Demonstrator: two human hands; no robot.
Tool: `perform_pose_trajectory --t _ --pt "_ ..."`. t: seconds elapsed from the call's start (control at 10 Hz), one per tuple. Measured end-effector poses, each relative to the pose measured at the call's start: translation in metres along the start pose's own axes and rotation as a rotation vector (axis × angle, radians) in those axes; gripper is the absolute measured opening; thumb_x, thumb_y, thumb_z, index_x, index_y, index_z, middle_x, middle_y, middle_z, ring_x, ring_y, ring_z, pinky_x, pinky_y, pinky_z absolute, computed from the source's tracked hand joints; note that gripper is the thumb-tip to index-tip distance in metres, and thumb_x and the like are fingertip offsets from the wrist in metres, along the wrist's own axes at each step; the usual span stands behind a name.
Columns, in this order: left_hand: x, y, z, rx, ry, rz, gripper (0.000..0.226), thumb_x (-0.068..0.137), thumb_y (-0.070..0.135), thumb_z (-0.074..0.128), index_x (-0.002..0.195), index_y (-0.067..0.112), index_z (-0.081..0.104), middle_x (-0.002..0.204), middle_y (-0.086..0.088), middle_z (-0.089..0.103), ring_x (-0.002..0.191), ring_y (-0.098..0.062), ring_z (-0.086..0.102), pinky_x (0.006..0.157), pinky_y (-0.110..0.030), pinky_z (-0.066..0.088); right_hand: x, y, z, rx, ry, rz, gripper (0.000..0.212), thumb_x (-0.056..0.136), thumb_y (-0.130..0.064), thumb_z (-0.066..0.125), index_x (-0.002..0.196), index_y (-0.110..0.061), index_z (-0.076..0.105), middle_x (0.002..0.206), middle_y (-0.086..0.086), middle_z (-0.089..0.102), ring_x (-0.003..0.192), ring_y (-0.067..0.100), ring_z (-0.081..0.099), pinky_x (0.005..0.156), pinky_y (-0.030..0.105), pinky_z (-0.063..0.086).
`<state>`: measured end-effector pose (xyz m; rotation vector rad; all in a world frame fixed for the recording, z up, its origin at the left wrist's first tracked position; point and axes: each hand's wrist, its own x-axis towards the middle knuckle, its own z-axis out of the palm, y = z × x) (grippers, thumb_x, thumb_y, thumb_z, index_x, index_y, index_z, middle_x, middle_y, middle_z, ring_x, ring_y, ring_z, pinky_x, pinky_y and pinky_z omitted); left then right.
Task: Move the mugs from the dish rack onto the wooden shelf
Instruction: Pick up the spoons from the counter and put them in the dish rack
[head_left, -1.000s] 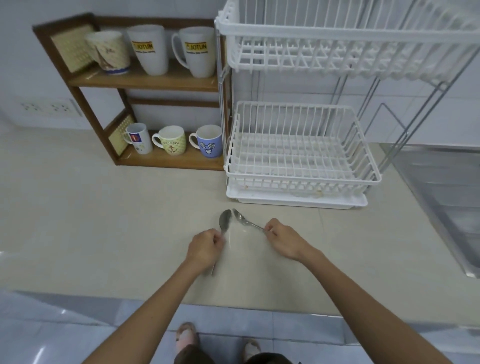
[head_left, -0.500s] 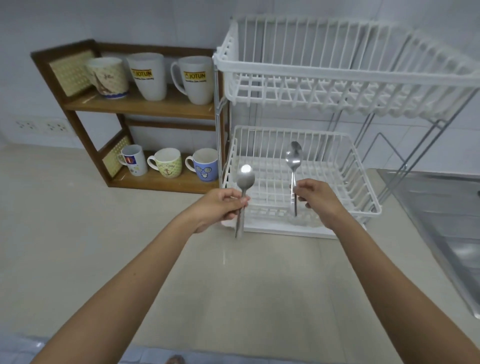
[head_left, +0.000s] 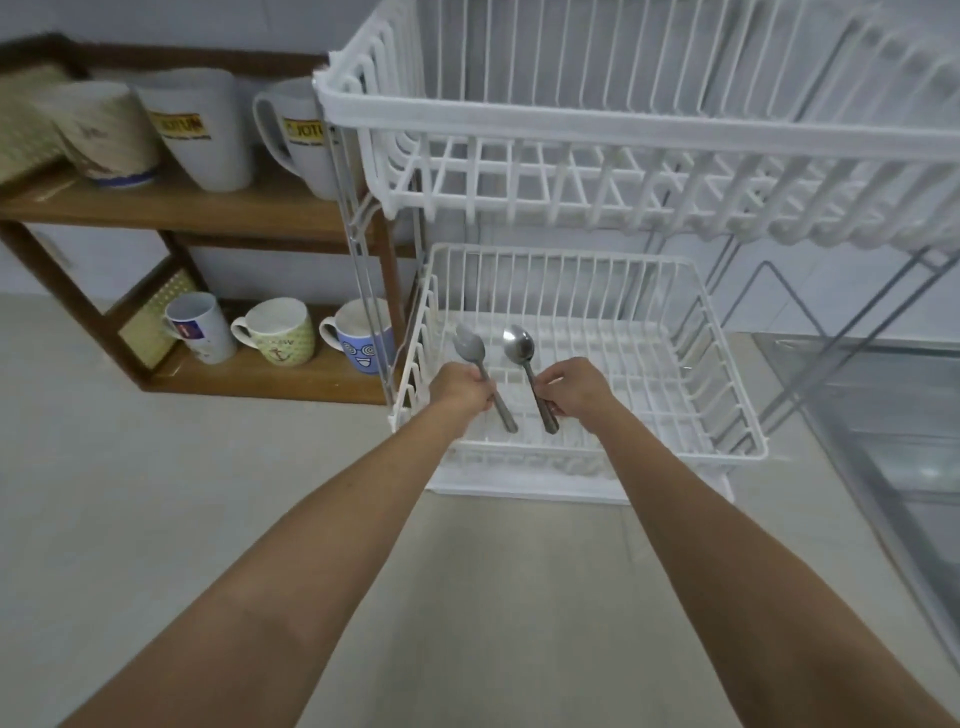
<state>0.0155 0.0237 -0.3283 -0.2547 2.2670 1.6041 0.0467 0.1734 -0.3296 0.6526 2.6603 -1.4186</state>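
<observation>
My left hand (head_left: 464, 388) grips a metal spoon (head_left: 470, 347) by its handle, and my right hand (head_left: 576, 387) grips a second spoon (head_left: 518, 344). Both spoons are held over the lower basket (head_left: 727, 384) of the white two-tier dish rack, bowls pointing away. No mugs show in either basket. The wooden shelf (head_left: 218, 210) to the left carries three tall mugs on top, among them a patterned mug (head_left: 106, 132) and a white logo mug (head_left: 200, 135). Its lower board holds a small white mug (head_left: 200, 327), a yellow-green mug (head_left: 280, 332) and a blue face mug (head_left: 363, 343).
The rack's upper basket (head_left: 623, 130) hangs over my hands. A white drip tray (head_left: 519, 486) lies under the rack. A steel sink (head_left: 883, 415) is at the right. The beige counter (head_left: 156, 493) spreads in front and to the left.
Both hands lifted the spoons off the counter, raised them, and have now brought them forward and down into the lower basket. The view moved closer to the rack.
</observation>
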Motion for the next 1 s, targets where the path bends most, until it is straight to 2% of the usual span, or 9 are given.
perform_pose_trajectory --t 0.2,0.3,0.4,0.5,0.6,0.7,0.8,0.9,1.0 --pt "0.0096 -0.0034 0.0046 0.055 -0.002 -0.017 0.004 0.086 0.003 0.066 0.089 0.001 0.067 0.089 -0.014 0.062 0.089 -0.030 0.067 0.090 -0.042 0.055 0.0114 0.0083 0.0068 -0.026 0.005 -0.026 0.011 0.084 -0.011 0.068 0.092 -0.005 0.073 0.081 0.004 0.065 0.083 0.024 0.061 0.086 0.039 0.054" --pt "0.0121 -0.0047 0.0047 0.020 -0.035 -0.032 0.014 0.086 0.001 0.067 0.075 0.007 0.060 0.090 -0.014 0.061 0.079 -0.024 0.063 0.087 -0.037 0.056 0.0131 0.0100 0.0082 -0.047 0.020 -0.026 0.014 0.086 -0.012 0.066 0.097 -0.006 0.072 0.101 0.012 0.070 0.087 0.022 0.061 0.090 0.039 0.053" --pt "0.0127 -0.0058 0.0036 -0.011 -0.035 -0.050 0.016 0.085 0.001 0.068 0.074 0.008 0.059 0.089 -0.014 0.062 0.067 -0.020 0.061 0.082 -0.034 0.057 0.0126 0.0091 0.0077 -0.100 0.043 -0.034 0.015 0.087 -0.013 0.063 0.097 -0.009 0.072 0.102 0.010 0.071 0.084 0.021 0.061 0.083 0.034 0.053" --pt "0.0127 -0.0065 0.0026 0.003 -0.026 -0.051 0.017 0.085 0.002 0.069 0.075 0.007 0.056 0.087 -0.015 0.064 0.058 -0.015 0.060 0.072 -0.031 0.059 0.0095 0.0068 0.0099 -0.163 0.079 -0.062 0.019 0.087 -0.010 0.057 0.096 -0.011 0.074 0.097 0.007 0.073 0.088 0.023 0.064 0.071 0.025 0.045" --pt "0.0113 -0.0051 0.0022 0.025 -0.016 -0.044 0.024 0.085 0.003 0.069 0.068 0.010 0.053 0.085 -0.014 0.064 0.056 -0.013 0.060 0.065 -0.026 0.057 0.0064 0.0070 0.0119 -0.189 0.099 -0.085 0.021 0.087 -0.006 0.055 0.096 -0.007 0.074 0.096 0.009 0.074 0.090 0.025 0.065 0.071 0.025 0.045" --pt "0.0117 -0.0036 0.0023 0.043 -0.004 -0.030 0.027 0.084 0.003 0.070 0.065 0.011 0.053 0.084 -0.014 0.064 0.055 -0.013 0.060 0.062 -0.024 0.057 0.0057 0.0081 0.0126 -0.235 0.112 -0.126 0.020 0.088 -0.004 0.055 0.095 0.000 0.074 0.099 0.018 0.073 0.094 0.032 0.066 0.081 0.030 0.051" --pt "0.0118 -0.0034 0.0025 0.065 0.022 -0.017 0.029 0.083 0.003 0.071 0.063 0.012 0.052 0.084 -0.014 0.064 0.057 -0.017 0.062 0.068 -0.030 0.060 0.0067 0.0082 0.0120 -0.249 0.107 -0.138 0.021 0.089 -0.005 0.056 0.098 -0.003 0.074 0.102 0.016 0.073 0.097 0.030 0.065 0.085 0.027 0.049" --pt "0.0087 -0.0041 0.0008 0.133 0.055 0.034 0.031 0.082 0.006 0.072 0.061 0.016 0.052 0.084 -0.014 0.066 0.079 -0.028 0.072 0.082 -0.040 0.059 0.0051 0.0076 0.0114 -0.257 0.079 -0.137 0.022 0.090 -0.008 0.055 0.103 -0.005 0.073 0.105 0.013 0.073 0.099 0.028 0.064 0.086 0.023 0.046" --pt "0.0080 -0.0060 0.0007 0.175 0.073 0.087 0.026 0.082 0.008 0.072 0.064 0.013 0.053 0.091 -0.018 0.070 0.091 -0.032 0.071 0.085 -0.041 0.057 0.0051 0.0071 0.0107 -0.245 0.087 -0.117 0.023 0.091 -0.009 0.054 0.104 -0.003 0.072 0.105 0.015 0.072 0.100 0.029 0.064 0.087 0.025 0.047"
